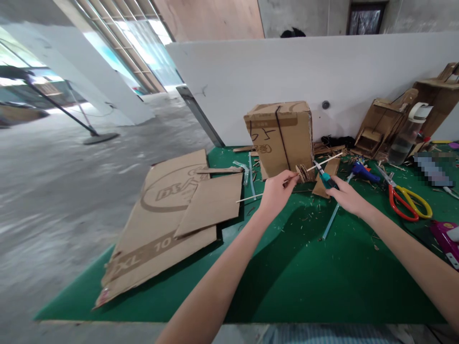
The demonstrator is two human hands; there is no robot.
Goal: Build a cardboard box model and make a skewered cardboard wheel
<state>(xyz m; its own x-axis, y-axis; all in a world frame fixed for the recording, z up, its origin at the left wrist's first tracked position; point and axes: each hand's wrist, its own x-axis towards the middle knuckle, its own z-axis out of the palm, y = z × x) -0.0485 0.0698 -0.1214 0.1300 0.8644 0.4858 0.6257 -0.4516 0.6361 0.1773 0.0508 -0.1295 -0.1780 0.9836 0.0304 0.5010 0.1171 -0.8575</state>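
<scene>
My left hand (279, 191) pinches a small cardboard wheel (302, 174) made of stacked discs. Through it runs a thin wooden skewer (326, 161), whose other end sticks out left of the hand. In my right hand (342, 193) is a utility knife (323, 176) with a teal handle. Its blade points up and left, close to the skewer on the right side of the wheel; whether it touches, I cannot tell. Just behind both hands stands a cardboard box (287, 138) with a dark cord around it.
Flat cardboard sheets (168, 205) lie on the green table (304, 286) at left. Scissors (409, 198), a blue glue gun (365, 172), a glue stick (330, 222), a bottle (409, 136) and a phone (433, 169) lie or stand at right. A white panel (229, 81) borders the back.
</scene>
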